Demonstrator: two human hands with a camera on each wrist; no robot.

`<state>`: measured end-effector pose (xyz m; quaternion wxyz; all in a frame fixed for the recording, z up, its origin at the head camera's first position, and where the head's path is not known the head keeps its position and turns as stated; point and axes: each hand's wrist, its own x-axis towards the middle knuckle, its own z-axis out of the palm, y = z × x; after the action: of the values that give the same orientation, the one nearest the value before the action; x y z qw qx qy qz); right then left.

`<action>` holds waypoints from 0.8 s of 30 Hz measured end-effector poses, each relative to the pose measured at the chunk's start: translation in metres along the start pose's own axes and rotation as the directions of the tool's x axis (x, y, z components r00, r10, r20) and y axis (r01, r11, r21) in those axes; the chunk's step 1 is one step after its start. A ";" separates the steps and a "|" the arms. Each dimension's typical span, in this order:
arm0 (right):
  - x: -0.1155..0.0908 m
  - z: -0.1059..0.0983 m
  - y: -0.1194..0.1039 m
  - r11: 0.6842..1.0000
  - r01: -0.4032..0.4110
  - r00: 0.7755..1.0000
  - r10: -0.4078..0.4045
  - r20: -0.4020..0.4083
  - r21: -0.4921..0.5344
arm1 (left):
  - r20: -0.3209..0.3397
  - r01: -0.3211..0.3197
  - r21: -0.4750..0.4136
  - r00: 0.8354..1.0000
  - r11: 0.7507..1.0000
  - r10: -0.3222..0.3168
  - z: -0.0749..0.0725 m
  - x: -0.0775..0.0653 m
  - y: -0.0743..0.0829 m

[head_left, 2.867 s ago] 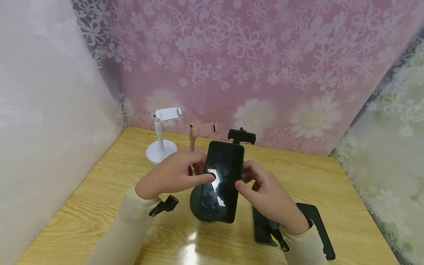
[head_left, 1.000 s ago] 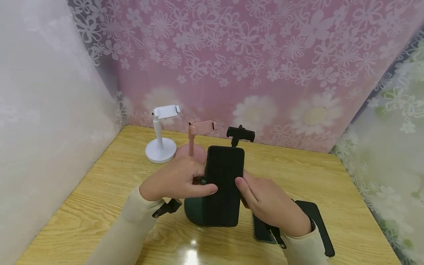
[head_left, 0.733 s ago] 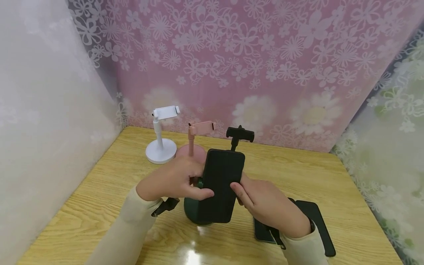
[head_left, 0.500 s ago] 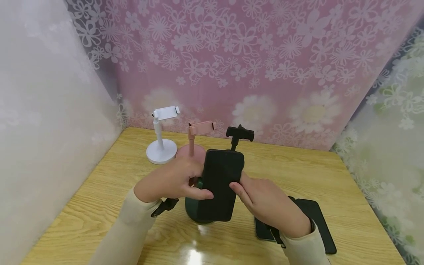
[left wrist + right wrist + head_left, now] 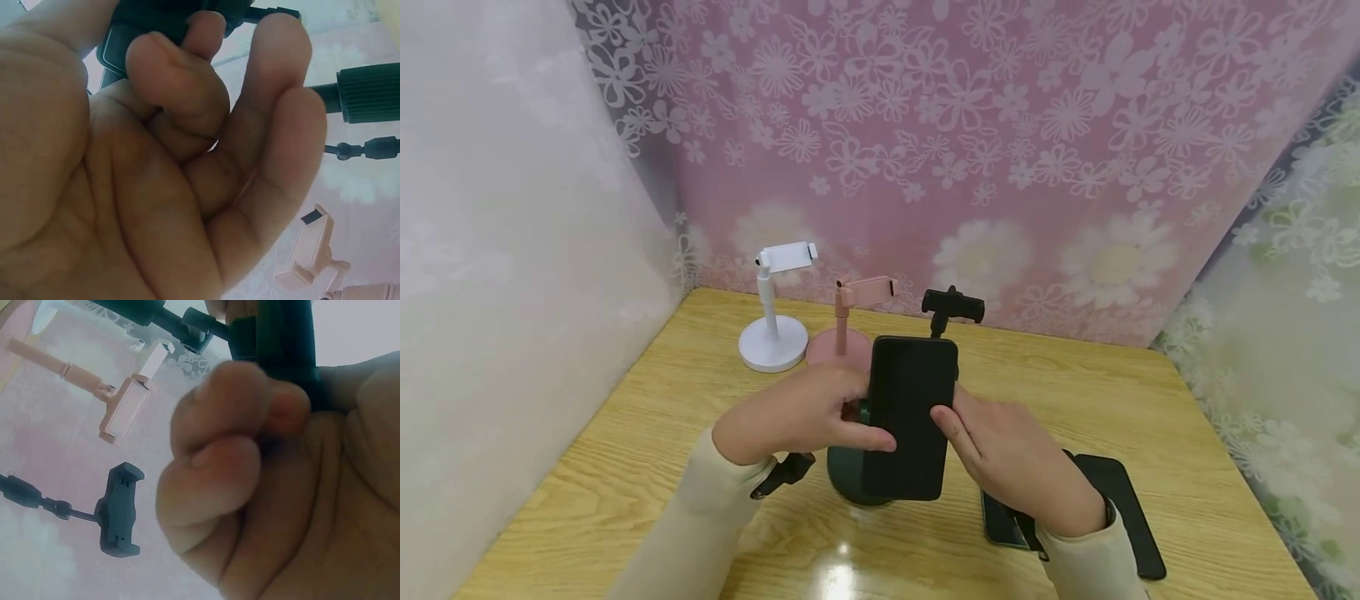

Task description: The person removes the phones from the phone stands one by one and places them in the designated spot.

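Observation:
In the head view a black smartphone (image 5: 912,417) stands tilted in front of a dark green phone stand (image 5: 848,475), its screen dark. My left hand (image 5: 812,412) grips its left edge, thumb on the screen and fingers curled behind. At the right edge my right hand (image 5: 1011,450) pinches with its thumb in front, the other fingers folded behind. The left wrist view shows the stand's green clamp (image 5: 162,25) just beyond my fingertips and its ribbed stem (image 5: 369,94). In the right wrist view the clamp's green end (image 5: 284,331) meets my curled fingers. The phone hides most of the clamp.
A white phone stand (image 5: 772,343), a pink phone stand (image 5: 869,291) and a black phone stand (image 5: 953,305) stand behind. Beside my right wrist lie a dark phone (image 5: 1000,525) and another flat black phone (image 5: 1120,508) on the wooden table (image 5: 625,500). A floral curtain hangs behind.
Since the earliest frame, the phone's tilt has changed and the bright screen reflection is gone. My right hand has closed further round its edge. Over the last half second the phone has straightened slightly.

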<state>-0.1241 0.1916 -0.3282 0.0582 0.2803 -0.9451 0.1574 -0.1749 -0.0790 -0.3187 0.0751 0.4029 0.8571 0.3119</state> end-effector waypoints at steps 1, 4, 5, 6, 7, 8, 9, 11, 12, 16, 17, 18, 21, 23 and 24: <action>-0.001 0.000 0.000 1.000 -0.004 1.000 0.004 0.000 0.000 | 0.001 0.001 0.000 1.000 1.000 -0.001 0.000 0.000 0.001; -0.002 0.000 -0.001 1.000 -0.019 1.000 0.019 0.006 0.007 | -0.003 -0.005 0.000 1.000 1.000 0.005 0.000 0.000 0.002; -0.002 0.000 -0.002 1.000 -0.027 1.000 0.026 0.012 0.016 | -0.003 -0.004 -0.005 1.000 1.000 0.004 0.000 -0.001 0.002; -0.002 0.000 -0.002 0.999 -0.032 0.999 0.032 0.018 0.023 | -0.002 -0.002 -0.009 1.000 1.000 0.002 0.000 -0.001 0.002; -0.002 0.000 -0.003 0.999 -0.037 0.999 0.036 0.024 0.027 | 0.000 0.001 -0.011 1.000 1.000 0.000 0.000 -0.001 0.002; -0.002 0.000 -0.004 0.999 -0.041 0.999 0.041 0.029 0.032 | 0.003 0.003 -0.012 1.000 1.000 -0.003 0.000 -0.001 0.002; -0.002 0.000 -0.004 0.998 -0.046 0.998 0.045 0.034 0.035 | 0.007 0.007 -0.016 1.000 1.000 -0.007 0.000 -0.002 0.001; -0.002 0.001 -0.005 0.998 -0.046 0.998 0.045 0.033 0.033 | 0.015 0.015 -0.026 1.000 1.000 -0.015 0.000 -0.002 0.001; -0.002 0.001 -0.005 0.999 -0.041 0.999 0.041 0.029 0.026 | 0.018 0.016 -0.030 1.000 0.999 -0.015 0.000 -0.002 0.000; -0.002 0.002 -0.005 1.000 -0.023 1.000 0.023 0.012 0.002 | 0.028 0.022 -0.052 0.999 0.998 -0.020 0.000 -0.003 -0.001; -0.002 0.002 -0.005 1.000 -0.023 1.000 0.023 0.011 0.001 | 0.028 0.022 -0.051 0.999 0.998 -0.021 0.000 -0.003 -0.001; -0.002 0.002 -0.005 1.000 -0.023 1.000 0.023 0.013 0.002 | 0.028 0.021 -0.049 0.999 0.999 -0.019 0.001 -0.003 -0.001; -0.003 0.001 -0.004 0.999 -0.032 0.999 0.032 0.018 0.019 | 0.018 0.011 -0.031 1.000 0.999 -0.010 0.001 -0.002 0.000; -0.003 0.000 -0.004 0.999 -0.039 0.999 0.038 0.025 0.037 | 0.011 0.006 -0.030 1.000 1.000 -0.006 0.000 -0.002 0.000; -0.002 0.000 -0.004 0.998 -0.042 0.999 0.040 0.027 0.046 | 0.009 -0.001 -0.035 1.000 0.999 0.001 0.000 -0.001 -0.001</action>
<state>-0.1200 0.1893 -0.3277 0.0362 0.2642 -0.9475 0.1767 -0.1744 -0.0802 -0.3197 0.0857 0.4034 0.8510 0.3251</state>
